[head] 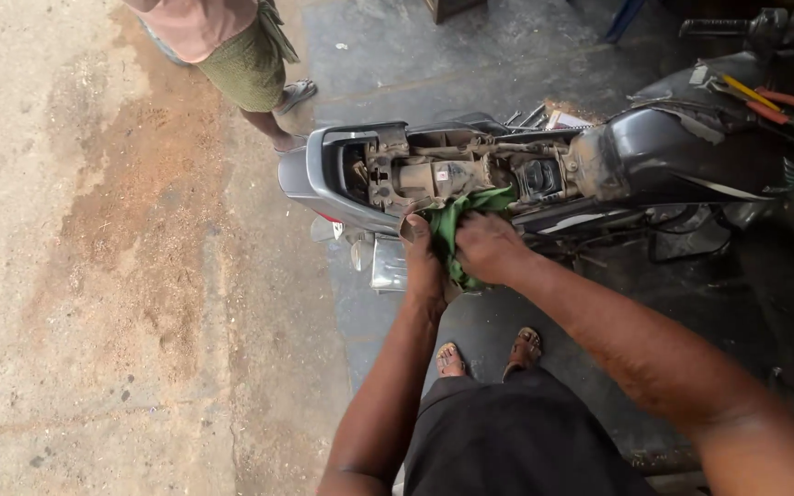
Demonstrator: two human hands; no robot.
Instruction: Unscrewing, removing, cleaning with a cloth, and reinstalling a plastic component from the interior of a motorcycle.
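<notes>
Here both hands, left hand (423, 260) and right hand (487, 246), are clamped on a crumpled green cloth (452, 230) against the seatless grey motorcycle (654, 156).

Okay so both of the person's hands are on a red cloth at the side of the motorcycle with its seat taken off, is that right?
Not quite: the cloth is green, not red. The head view shows the left hand and right hand both on it, at the side of the motorcycle, whose seat is off.
</notes>
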